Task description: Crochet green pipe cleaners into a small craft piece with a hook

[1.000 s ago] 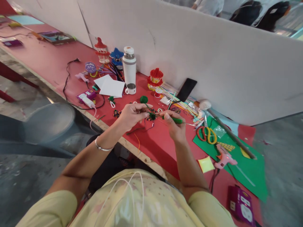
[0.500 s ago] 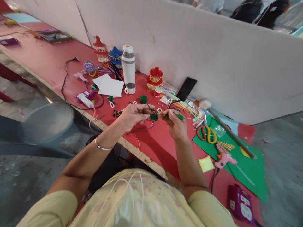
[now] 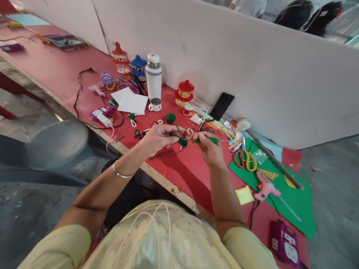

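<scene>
A small dark green yarn piece [image 3: 183,142] is pinched between the thumb and fingers of my left hand [image 3: 161,138], with a green strand running up over the fingers. My right hand [image 3: 209,147] holds a thin crochet hook with a green handle [image 3: 214,140], its metal shaft reaching the yarn piece. Behind the hands sits a green yarn ball [image 3: 171,118]. Beaded dark trinkets [image 3: 139,133] lie beside my left hand. Loose strands trail on the red table [image 3: 190,168] below the hands.
A white flask [image 3: 154,82] and cup stand behind white papers [image 3: 133,102]. A black phone [image 3: 222,106] leans near the partition. To the right are scissors [image 3: 249,161], a stick and a pink glue gun [image 3: 265,186] on a green sheet [image 3: 305,201].
The view has shifted slightly. The hands stay close together, and the hook and yarn piece have moved only a little, with the yarn piece a bit lower.
</scene>
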`<state>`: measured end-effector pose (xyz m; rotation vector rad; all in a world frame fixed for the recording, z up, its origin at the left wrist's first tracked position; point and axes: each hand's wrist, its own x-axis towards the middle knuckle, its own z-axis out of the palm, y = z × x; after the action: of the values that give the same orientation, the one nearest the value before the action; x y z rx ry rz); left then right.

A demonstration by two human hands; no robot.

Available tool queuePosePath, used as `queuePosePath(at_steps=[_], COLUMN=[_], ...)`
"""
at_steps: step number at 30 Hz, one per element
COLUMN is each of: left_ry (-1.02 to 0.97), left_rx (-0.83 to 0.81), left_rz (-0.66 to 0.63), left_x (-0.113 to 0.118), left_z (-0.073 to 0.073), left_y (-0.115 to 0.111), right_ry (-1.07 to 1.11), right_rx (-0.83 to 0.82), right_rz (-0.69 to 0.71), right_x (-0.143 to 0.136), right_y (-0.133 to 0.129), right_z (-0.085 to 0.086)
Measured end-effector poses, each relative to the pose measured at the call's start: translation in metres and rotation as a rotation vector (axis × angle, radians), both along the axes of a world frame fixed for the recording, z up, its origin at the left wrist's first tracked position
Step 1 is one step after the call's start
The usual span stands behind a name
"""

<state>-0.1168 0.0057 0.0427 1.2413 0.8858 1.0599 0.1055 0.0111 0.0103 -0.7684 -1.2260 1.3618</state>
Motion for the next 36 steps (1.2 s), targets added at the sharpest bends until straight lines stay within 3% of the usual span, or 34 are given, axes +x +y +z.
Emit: queuePosePath(at_steps=[8, 15, 22, 27, 32, 36], left_ry=[0.105, 0.192, 0.235, 0.188, -0.013, 0.013], left_rx=[0.047, 0.161, 0.286, 0.286, 0.172, 0.179], left_rz=[-0.015, 0.019, 0.196, 0.254, 0.28, 0.294], left_x=[0.0, 0.0, -0.002, 0.0, 0.006, 0.006], left_z=[-0.003, -0.006, -0.012, -0.016, -0.013, -0.014], left_y=[0.002, 0.002, 0.004, 0.003, -0.001, 0.0], right_ry=[-0.254, -0.387, -0.574, -0.651, -0.778, -0.841], right_rx=[0.229, 0.324, 0.622, 0.752, 1.02, 1.085], right_rz=[0.012, -0.015, -0.137, -0.118, -0.259, -0.287], right_x=[0.013, 0.011, -0.005, -0.013, -0.018, -0.017], right_y=[-0.003, -0.011, -0.022, -0.02, -0.015, -0.014], right_z=[0.005, 0.015, 0.022, 0.015, 0.003, -0.002])
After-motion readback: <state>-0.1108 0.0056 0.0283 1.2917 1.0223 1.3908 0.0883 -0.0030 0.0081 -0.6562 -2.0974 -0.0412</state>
